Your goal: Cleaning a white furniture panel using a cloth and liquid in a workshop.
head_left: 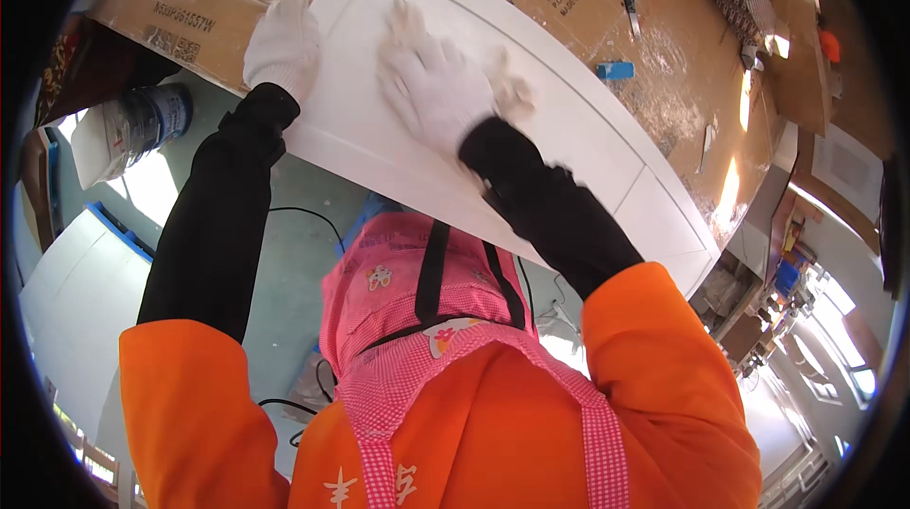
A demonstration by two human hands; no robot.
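A long white panel (588,139) with a raised frame edge lies across a cardboard-covered workbench (682,63). My left hand (282,43), in a white glove, rests on the panel's left end and grips its edge. My right hand (438,82), also in a white glove, presses flat on the panel's middle face, fingers spread; whether something lies under the palm is hidden. I wear black sleeves, an orange top and a pink checked apron.
On the dusty cardboard beyond the panel lie a utility knife (629,5) and a small blue block (616,70). A paint can (152,118) stands on the floor at left. White boards (76,291) lean at lower left. Cables (308,215) run across the floor.
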